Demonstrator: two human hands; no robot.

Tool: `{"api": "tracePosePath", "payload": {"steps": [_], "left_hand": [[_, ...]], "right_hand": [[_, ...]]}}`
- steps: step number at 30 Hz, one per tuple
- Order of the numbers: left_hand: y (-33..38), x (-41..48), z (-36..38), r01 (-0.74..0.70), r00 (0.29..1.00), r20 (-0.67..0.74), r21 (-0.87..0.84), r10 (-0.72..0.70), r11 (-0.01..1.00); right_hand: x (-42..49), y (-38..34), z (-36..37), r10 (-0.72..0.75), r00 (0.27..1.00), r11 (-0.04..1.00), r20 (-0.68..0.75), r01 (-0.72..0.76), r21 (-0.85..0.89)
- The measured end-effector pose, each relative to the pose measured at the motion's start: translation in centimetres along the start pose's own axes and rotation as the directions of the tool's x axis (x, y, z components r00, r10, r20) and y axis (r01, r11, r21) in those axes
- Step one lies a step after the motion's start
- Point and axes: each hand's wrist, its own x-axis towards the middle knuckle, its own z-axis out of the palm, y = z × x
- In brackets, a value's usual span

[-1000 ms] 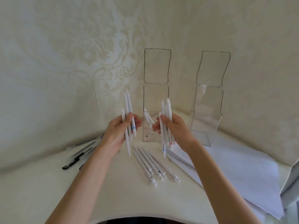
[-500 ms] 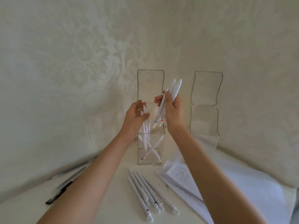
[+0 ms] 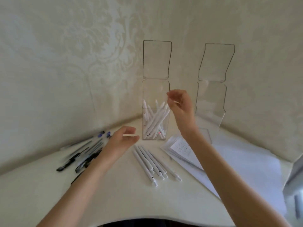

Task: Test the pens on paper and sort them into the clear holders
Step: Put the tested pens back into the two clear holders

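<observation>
A clear holder (image 3: pixel 155 94) with its lid flipped up stands at the back of the table, with several white pens (image 3: pixel 155 120) leaning inside it. A second clear holder (image 3: pixel 211 95), with no pens visible in it, stands to its right. My right hand (image 3: pixel 180 107) hovers at the first holder's right rim, fingers apart and holding nothing. My left hand (image 3: pixel 121 141) is low beside the holder's base, open and holding nothing. Several white pens (image 3: pixel 152 164) lie in a row on the table in front. Black and blue pens (image 3: pixel 83 154) lie at the left.
Sheets of paper (image 3: pixel 229 163) with a small scribbled-on sheet (image 3: pixel 183 148) lie at the right. The white table (image 3: pixel 114 202) has a curved front edge. Patterned walls meet in a corner behind the holders. A grey object (image 3: pixel 295 174) sits at the far right edge.
Both hands held bunches of white pens before. Those pens now stand in the first holder and both hands have let go; the left hand has dropped toward the table.
</observation>
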Motion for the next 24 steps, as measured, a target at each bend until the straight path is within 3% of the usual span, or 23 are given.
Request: {"api": "tracePosePath", "payload": {"steps": [2, 3, 5, 6, 7, 10, 16, 21, 24], "left_hand": [[-0.6, -1.3, -0.2, 0.028, 1.000, 0.008, 0.141, -0.029, 0.990], [-0.9, -1.8, -0.2, 0.034, 0.999, 0.008, 0.213, -0.037, 0.977], [-1.2, -2.7, 0.1, 0.043, 0.999, 0.014, 0.354, -0.052, 0.934], [-1.3, -3.1, 0.3, 0.055, 0.998, 0.013, 0.406, -0.066, 0.912], [-1.4, -3.4, 0.5, 0.075, 0.996, 0.010, 0.437, -0.089, 0.896], [-1.6, -4.0, 1.2, 0.123, 0.989, 0.012, 0.476, -0.145, 0.871], [-1.5, -3.5, 1.9, 0.178, 0.982, -0.038, 0.494, -0.184, 0.851], [-0.8, -3.3, 2.9, 0.233, 0.971, -0.060, 0.459, -0.232, 0.857], [-0.4, -3.1, 2.9, 0.272, 0.958, 0.001, 0.314, -0.287, 0.909]], "right_hand": [[-3.0, 0.7, -0.8, 0.141, 0.984, 0.957, 0.109, -0.107, -0.270], [-4.3, 1.1, -1.1, 0.273, 0.941, 0.892, 0.201, -0.169, -0.420], [-6.3, 1.7, -1.3, 0.543, 0.765, 0.706, 0.347, -0.192, -0.682], [-7.1, 2.0, -1.2, 0.624, 0.684, 0.641, 0.378, -0.172, -0.748], [-7.6, 2.2, -0.8, 0.659, 0.648, 0.602, 0.381, -0.151, -0.784], [-8.1, 2.7, 0.2, 0.660, 0.662, 0.567, 0.356, -0.128, -0.814], [-6.9, 2.7, 1.2, 0.773, 0.524, 0.517, 0.358, -0.193, -0.834], [-7.1, 3.0, 1.7, 0.764, 0.514, 0.605, 0.390, -0.360, -0.711], [-7.4, 3.5, 1.7, 0.752, 0.528, 0.651, 0.396, -0.498, -0.572]]}}
